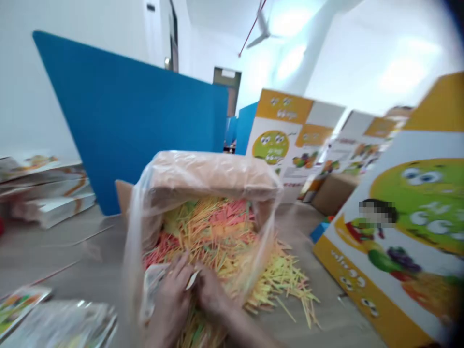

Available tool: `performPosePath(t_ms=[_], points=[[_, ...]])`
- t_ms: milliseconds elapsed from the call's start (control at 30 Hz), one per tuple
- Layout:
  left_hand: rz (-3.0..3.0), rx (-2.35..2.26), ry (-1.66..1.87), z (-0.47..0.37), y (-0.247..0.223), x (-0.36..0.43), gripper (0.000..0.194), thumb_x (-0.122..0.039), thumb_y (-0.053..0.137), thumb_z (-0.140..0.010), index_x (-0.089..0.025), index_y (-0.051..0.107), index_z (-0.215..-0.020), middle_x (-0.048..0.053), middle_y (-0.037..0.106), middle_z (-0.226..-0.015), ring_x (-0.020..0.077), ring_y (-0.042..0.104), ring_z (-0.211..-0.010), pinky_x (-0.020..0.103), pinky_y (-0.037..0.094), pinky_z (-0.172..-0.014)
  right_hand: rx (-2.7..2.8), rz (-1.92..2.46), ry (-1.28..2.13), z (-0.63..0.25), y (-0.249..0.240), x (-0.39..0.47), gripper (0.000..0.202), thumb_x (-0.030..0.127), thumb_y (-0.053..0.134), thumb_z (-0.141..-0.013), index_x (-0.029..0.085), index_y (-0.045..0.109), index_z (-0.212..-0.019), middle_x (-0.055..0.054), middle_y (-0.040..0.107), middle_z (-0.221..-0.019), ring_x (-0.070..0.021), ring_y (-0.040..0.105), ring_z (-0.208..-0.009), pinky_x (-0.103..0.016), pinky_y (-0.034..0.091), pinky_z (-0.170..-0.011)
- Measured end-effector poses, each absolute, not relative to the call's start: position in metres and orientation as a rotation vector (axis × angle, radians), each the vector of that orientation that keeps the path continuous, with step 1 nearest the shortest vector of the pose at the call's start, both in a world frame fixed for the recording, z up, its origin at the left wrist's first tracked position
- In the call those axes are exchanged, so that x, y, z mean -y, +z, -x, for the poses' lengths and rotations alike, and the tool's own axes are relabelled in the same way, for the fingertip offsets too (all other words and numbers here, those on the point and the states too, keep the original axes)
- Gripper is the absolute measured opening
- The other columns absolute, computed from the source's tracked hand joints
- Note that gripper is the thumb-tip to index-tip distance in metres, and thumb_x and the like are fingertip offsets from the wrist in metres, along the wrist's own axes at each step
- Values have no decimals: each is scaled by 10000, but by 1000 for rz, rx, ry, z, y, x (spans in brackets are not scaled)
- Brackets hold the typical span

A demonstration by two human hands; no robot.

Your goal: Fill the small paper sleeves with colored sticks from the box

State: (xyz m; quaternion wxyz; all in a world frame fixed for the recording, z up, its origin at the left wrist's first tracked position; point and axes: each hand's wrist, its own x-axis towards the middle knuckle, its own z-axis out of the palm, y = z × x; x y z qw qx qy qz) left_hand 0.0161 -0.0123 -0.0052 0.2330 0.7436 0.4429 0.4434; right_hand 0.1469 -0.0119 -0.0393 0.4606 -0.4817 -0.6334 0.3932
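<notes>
A cardboard box lined with a clear plastic bag point(213, 169) lies open toward me, full of thin coloured sticks point(217, 232) in yellow, orange, pink and green. Some sticks spill onto the table at the right. My left hand point(174, 290) and my right hand point(210, 290) are close together at the box's opening, over the sticks. Between their closed fingers is a small white piece point(193, 279), blurred by motion. Under and beside my left hand sits a clear-and-white packet point(154, 280).
Flat printed packets point(65, 324) lie at the front left, with stacked cartons point(54, 193) behind them. A blue panel point(145, 111) stands behind the box. Printed cartons point(409, 208) stand at the right and a brown box point(333, 193) sits farther back.
</notes>
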Motion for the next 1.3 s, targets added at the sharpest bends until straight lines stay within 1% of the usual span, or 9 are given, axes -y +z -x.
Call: performPosePath(t_ms=[200, 367, 533, 700, 833, 933, 1033, 1200, 1300], points=[[-1884, -1065, 1246, -19, -2, 6, 257, -420, 574, -885, -306, 791, -811, 77, 757, -1238, 362, 693, -1179, 500, 578, -985, 1469, 1197, 922, -150, -49, 10, 417, 618, 530, -901, 256, 703, -1015, -13, 701, -890, -224, 628, -827, -322, 523, -717], [-1866, -1060, 1189, -24, -15, 11, 257, -422, 593, -867, -285, 809, -897, 100, 794, -1129, 360, 748, -1046, 460, 605, -928, 1613, 1272, 780, -150, -39, 16, 324, 487, 518, -938, 263, 733, -1030, -41, 757, -947, -241, 677, -855, -335, 529, -777], [-1728, -1157, 1090, -22, -16, 8, 327, -432, 574, -879, -220, 796, -991, 144, 757, -1217, 391, 701, -1163, 496, 562, -1003, 1921, 1327, 590, -154, -34, 15, 292, 365, 512, -925, 248, 779, -934, -62, 786, -895, -234, 687, -766, -317, 515, -734], [-1675, -1082, 1001, -28, 11, 26, 228, -384, 597, -851, -223, 731, -759, 96, 725, -1308, 334, 624, -1295, 486, 450, -1134, 1688, 1219, 848, -156, -35, 18, 315, 352, 458, -937, 240, 750, -896, -32, 754, -886, -223, 668, -848, -321, 532, -788], [-1328, -879, 1054, -25, 19, 30, 162, -348, 722, -775, -212, 732, -688, 104, 775, -1176, 314, 589, -1323, 456, 397, -1157, 1590, 1253, 944, -161, -42, 23, 235, 370, 507, -876, 223, 672, -797, -37, 709, -850, -227, 630, -827, -336, 513, -775], [-954, -911, 1298, -8, 18, 26, 230, -364, 828, -696, -192, 784, -843, 86, 787, -1021, 252, 685, -1080, 387, 493, -1009, 1444, 1267, 945, -169, -43, 22, 95, 313, 532, -828, 245, 580, -783, 8, 636, -734, -194, 599, -726, -319, 495, -740], [-800, -974, 1401, 9, 19, 26, 315, -372, 877, -652, -157, 781, -861, 59, 767, -856, 166, 670, -787, 294, 517, -784, 1250, 1193, 1023, -173, -40, 20, 111, 344, 549, -814, 251, 512, -766, 39, 571, -660, -174, 571, -627, -306, 480, -669], [-846, -956, 1271, 7, 14, 33, 330, -391, 898, -649, -134, 746, -789, 21, 713, -728, 116, 614, -649, 237, 482, -642, 1326, 1256, 1001, -171, -46, 20, 147, 273, 589, -693, 238, 590, -837, 12, 632, -788, -199, 596, -780, -319, 471, -753], [-768, -915, 1203, -2, 9, 36, 398, -437, 907, -636, -135, 720, -815, 16, 705, -729, 131, 631, -643, 259, 514, -635, 1417, 1270, 971, -171, -50, 21, 187, 273, 584, -698, 236, 630, -877, -2, 656, -874, -212, 596, -861, -326, 460, -800]])
